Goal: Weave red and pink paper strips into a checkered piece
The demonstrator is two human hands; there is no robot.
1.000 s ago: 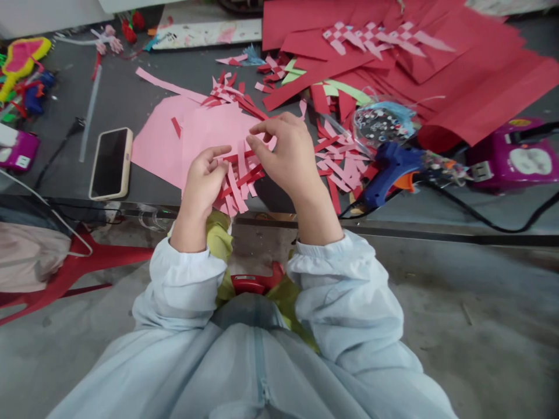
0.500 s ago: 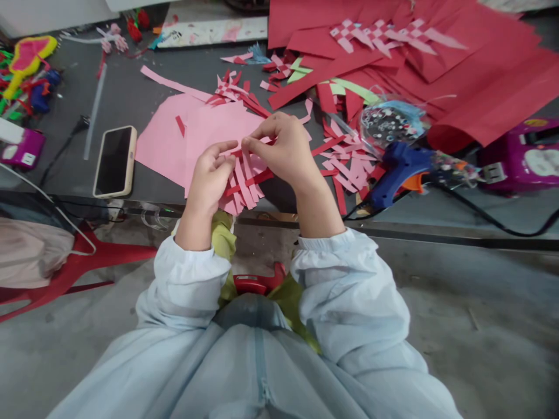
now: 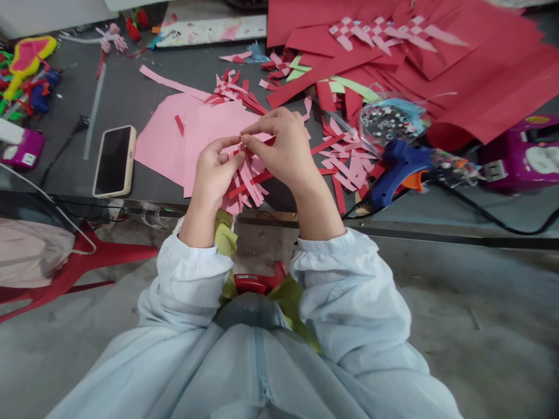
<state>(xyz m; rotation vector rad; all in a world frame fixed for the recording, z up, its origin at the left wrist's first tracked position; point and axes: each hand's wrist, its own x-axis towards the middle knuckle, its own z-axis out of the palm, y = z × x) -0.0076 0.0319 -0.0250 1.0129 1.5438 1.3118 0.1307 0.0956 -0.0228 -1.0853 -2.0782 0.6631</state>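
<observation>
My left hand (image 3: 215, 171) and my right hand (image 3: 279, 145) meet above the front of the dark table, both closed on a piece of pink and red paper strips (image 3: 250, 185). Thumb and fingers of the left hand pinch its left side. The right thumb and forefinger pinch its upper part, touching the left fingertips. Loose strip ends fan out below the hands, and the fingers hide the middle of the piece. Beneath and behind lie pink paper sheets (image 3: 163, 139). Cut pink and red strips (image 3: 349, 160) are heaped right of my right hand.
A phone (image 3: 114, 162) lies at left. To the right are a blue glue gun (image 3: 395, 171), a bag of googly eyes (image 3: 386, 123) and red paper sheets (image 3: 493, 81). Woven checkered pieces (image 3: 375, 32) rest on the red paper. A red chair (image 3: 100, 253) stands at lower left.
My left hand has shifted slightly right and up, closer to the right fingertips. The strip ends have swung a little to the right. My right hand has barely moved.
</observation>
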